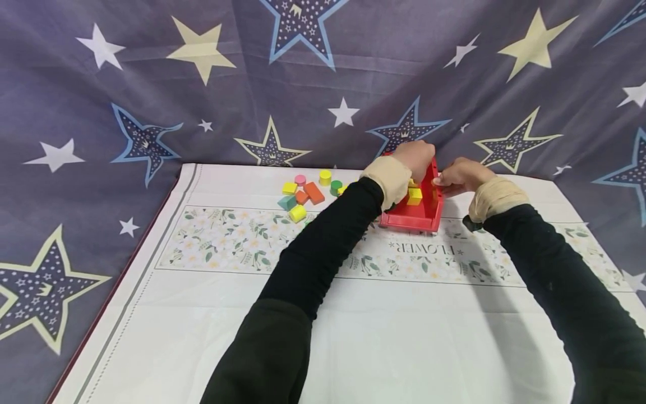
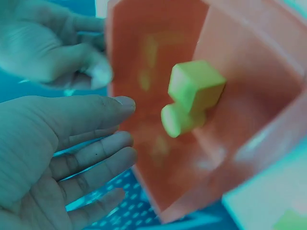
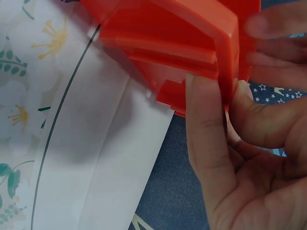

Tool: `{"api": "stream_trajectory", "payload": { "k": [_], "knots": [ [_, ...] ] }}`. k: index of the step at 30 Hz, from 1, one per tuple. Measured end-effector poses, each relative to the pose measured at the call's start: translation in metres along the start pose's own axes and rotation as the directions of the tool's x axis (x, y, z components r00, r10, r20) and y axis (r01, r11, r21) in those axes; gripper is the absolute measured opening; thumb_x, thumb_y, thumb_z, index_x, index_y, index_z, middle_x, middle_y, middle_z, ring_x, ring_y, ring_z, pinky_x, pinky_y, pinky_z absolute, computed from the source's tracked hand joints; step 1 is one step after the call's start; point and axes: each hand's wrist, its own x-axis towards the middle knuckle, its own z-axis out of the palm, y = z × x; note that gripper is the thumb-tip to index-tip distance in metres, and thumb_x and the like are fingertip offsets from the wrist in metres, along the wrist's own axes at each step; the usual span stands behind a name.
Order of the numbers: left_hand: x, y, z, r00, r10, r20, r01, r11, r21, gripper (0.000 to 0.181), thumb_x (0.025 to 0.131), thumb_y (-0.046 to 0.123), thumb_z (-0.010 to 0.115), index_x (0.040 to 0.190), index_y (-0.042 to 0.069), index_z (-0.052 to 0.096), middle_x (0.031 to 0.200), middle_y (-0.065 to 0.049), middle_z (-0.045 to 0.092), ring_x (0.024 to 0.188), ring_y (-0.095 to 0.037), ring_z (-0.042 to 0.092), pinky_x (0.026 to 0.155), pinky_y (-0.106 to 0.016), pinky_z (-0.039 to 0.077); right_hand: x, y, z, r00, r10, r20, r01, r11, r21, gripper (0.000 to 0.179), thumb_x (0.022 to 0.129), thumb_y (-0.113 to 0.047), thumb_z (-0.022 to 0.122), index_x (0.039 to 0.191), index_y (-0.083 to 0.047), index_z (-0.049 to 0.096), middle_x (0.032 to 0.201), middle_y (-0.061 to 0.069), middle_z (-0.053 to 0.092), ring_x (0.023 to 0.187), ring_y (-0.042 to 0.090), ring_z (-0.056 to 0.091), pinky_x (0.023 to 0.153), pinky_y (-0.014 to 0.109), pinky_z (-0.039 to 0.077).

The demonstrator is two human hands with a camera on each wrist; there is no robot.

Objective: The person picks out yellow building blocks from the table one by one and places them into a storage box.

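A red plastic bin (image 1: 411,223), tilted in the left wrist view, is near the back of the table. Inside it lie a yellow cube (image 2: 197,86) and a yellow cylinder (image 2: 175,120). My right hand (image 1: 465,175) pinches the bin's end wall between thumb and fingers (image 3: 206,129). Over the bin's far part reaches my left hand (image 1: 416,159); its fingers (image 2: 91,155) are extended and apart, fingertips right at the bin's edge. Beige wraps cover both wrists.
Left of the bin lie several loose blocks, among them an orange block (image 1: 314,193), a teal triangular block (image 1: 287,202) and a yellow cylinder (image 1: 298,213). A flower-printed strip (image 1: 222,238) crosses the white tablecloth (image 1: 202,331). A star-patterned curtain (image 1: 212,129) hangs behind the table.
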Motion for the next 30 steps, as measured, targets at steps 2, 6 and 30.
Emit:
{"api": "stream_trajectory", "payload": {
  "k": [2, 6, 30],
  "knots": [
    [-0.005, -0.004, -0.008, 1.0, 0.003, -0.012, -0.003, 1.0, 0.021, 0.029, 0.095, 0.019, 0.067, 0.123, 0.014, 0.067, 0.115, 0.001, 0.071, 0.098, -0.014, 0.059, 0.093, -0.027, 0.054, 0.0, 0.0, 0.001, 1.0, 0.004, -0.008, -0.004, 1.0, -0.008, 0.018, 0.099, -0.008, 0.062, 0.103, 0.009, 0.06, 0.074, 0.001, 0.061, 0.066, 0.011, 0.064, 0.074, 0.03, 0.062],
    [-0.012, -0.012, -0.022, 1.0, 0.003, -0.017, -0.002, 0.999, 0.04, 0.026, 0.095, 0.022, 0.066, 0.119, 0.013, 0.069, 0.111, -0.001, 0.071, 0.097, -0.015, 0.06, 0.094, -0.027, 0.055, 0.001, 0.0, 0.0, 1.0, 0.014, -0.016, -0.015, 1.0, -0.021, 0.022, 0.099, -0.009, 0.062, 0.107, 0.011, 0.059, 0.075, 0.002, 0.061, 0.066, 0.011, 0.064, 0.076, 0.031, 0.062],
    [-0.043, -0.063, -0.025, 0.996, 0.024, -0.087, -0.018, 0.998, 0.064, 0.013, 0.095, 0.015, 0.061, 0.083, 0.011, 0.062, 0.076, -0.001, 0.058, 0.076, -0.016, 0.056, 0.08, -0.031, 0.055, 0.0, 0.0, 0.001, 1.0, 0.005, -0.025, -0.006, 0.999, -0.031, 0.023, 0.099, -0.011, 0.064, 0.107, 0.011, 0.06, 0.076, 0.003, 0.06, 0.067, 0.012, 0.064, 0.075, 0.031, 0.062]
  ]
}}
